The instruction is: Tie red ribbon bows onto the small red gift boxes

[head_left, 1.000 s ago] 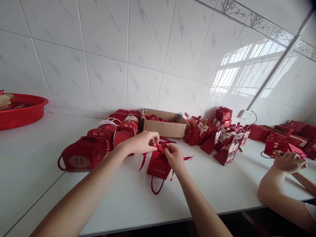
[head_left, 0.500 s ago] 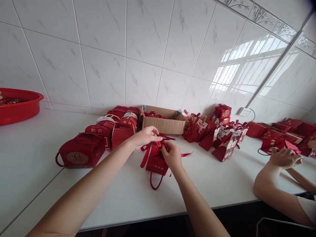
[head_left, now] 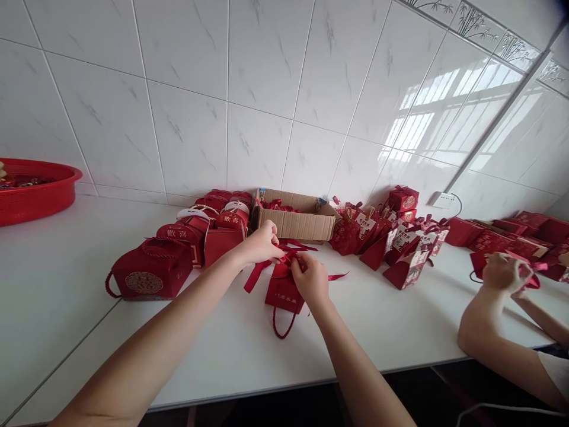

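Note:
A small red gift box (head_left: 283, 293) with gold lettering and a cord handle stands on the white counter (head_left: 66, 296) before me. A red ribbon (head_left: 256, 274) lies across its top, its tails trailing left and right. My left hand (head_left: 262, 242) pinches the ribbon at the box's top left. My right hand (head_left: 311, 280) is closed on the ribbon at the top right. Both hands nearly touch above the box.
A cardboard box (head_left: 296, 220) of ribbons sits behind. Larger red boxes (head_left: 149, 270) crowd the left, small red gift bags (head_left: 391, 243) the right. A red basin (head_left: 31, 190) stands far left. Another person's hands (head_left: 502, 273) work on a red box at far right.
My hands have kept working the ribbon over the box; the left tail has swung out lower and further left. The other person's hand has closed around their red box.

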{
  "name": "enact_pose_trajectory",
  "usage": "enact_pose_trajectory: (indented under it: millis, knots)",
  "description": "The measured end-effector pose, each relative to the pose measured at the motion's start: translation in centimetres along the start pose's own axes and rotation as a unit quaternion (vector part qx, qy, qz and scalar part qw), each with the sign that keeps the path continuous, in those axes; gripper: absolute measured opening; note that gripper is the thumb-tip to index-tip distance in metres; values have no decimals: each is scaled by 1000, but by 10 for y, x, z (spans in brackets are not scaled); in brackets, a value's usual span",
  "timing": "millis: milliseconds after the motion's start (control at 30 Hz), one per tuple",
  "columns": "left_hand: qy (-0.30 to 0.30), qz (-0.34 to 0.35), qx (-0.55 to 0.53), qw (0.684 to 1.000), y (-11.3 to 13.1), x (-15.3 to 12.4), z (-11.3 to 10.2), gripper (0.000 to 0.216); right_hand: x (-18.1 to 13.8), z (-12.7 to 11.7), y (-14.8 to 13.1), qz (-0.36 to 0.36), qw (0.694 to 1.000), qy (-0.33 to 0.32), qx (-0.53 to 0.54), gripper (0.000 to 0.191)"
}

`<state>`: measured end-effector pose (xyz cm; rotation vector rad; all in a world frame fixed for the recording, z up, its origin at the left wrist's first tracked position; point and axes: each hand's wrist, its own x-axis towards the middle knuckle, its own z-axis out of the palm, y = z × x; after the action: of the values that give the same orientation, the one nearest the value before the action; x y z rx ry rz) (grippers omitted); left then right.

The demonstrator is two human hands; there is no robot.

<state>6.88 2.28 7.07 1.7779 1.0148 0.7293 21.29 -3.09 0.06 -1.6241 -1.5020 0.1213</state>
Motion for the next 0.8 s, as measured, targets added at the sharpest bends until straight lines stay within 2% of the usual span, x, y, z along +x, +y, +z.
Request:
enact_pose_trajectory:
  millis: [100,267,433,567,667,733,800]
  knots:
    - [-7,3,-21,1000,6,-4,1,48,0,-1,-3,-7,1000,-4,-14,27]
    - [25,19,-5,999,15,-9,2,56,1,-3,-1,-24,1000,-13,13,29]
    - [-29,23,-30,999,14,-8,-3,45,-4,-11,-3,-44,998,-24,40,29]
    - [-12,14,-98,995,16,-8,2,41,-5,-11,-3,-89,995,-27,38,21]
    - [-84,18,-235,968,19,-10,9,39,-2,-6,4,-39,996,-26,76,20]
    - [-143,51,-282,947,21,-12,14,43,1,-3,11,-9,993,-32,114,22]
    - [-165,89,-325,927,22,-15,19,44,3,-2,16,5,984,-50,170,26]
